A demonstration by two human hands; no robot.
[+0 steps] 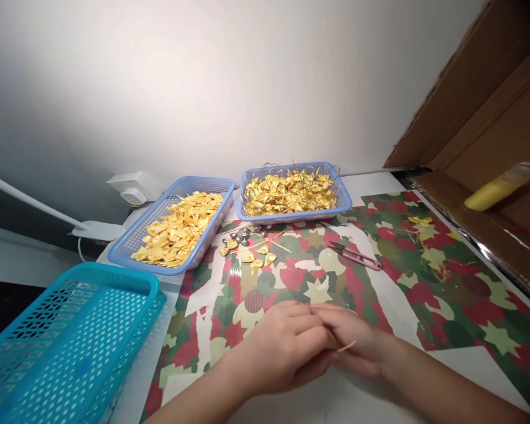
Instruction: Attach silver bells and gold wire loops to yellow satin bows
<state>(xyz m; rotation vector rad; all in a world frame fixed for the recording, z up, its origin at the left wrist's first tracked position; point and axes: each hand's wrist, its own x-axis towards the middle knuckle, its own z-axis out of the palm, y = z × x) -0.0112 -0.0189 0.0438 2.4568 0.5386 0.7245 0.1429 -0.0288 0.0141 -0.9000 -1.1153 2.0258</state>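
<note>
Pale, smooth wall [265, 88] closes off the far side of the white table [151, 341], and a brown cardboard panel [459, 100] bounds the right edge. Between these limits we see the open room for moving: a stretch of patterned sheet [287, 277] running from the hands back to the baskets.

Along the left, a teal basket [88, 270] overhangs the sheet's near corner; behind it stand a blue basket [207, 179] and, touching the wall, a white lamp base [100, 230]. A second blue basket [295, 218] blocks the centre rear. Silver bells [245, 237] and loose bows [259, 259] lie before it, with pink-handled snips [355, 256] to their right. On the cardboard ledge we note a clear tube [503, 187] with yellow contents.

We observe folded, satiny yellow bows heaped in both blue baskets, those in the second trailing shiny cords. All three baskets are perforated plastic; the sheet is glossy, printed with stars and camouflage shapes, and interrupted by white torn-edged bands.

At the near edge, the left hand [287, 341] curls over the right hand [357, 337]. A thin yellow strip [347, 347] juts from between them; which fingers grip it, we cannot tell.
</note>
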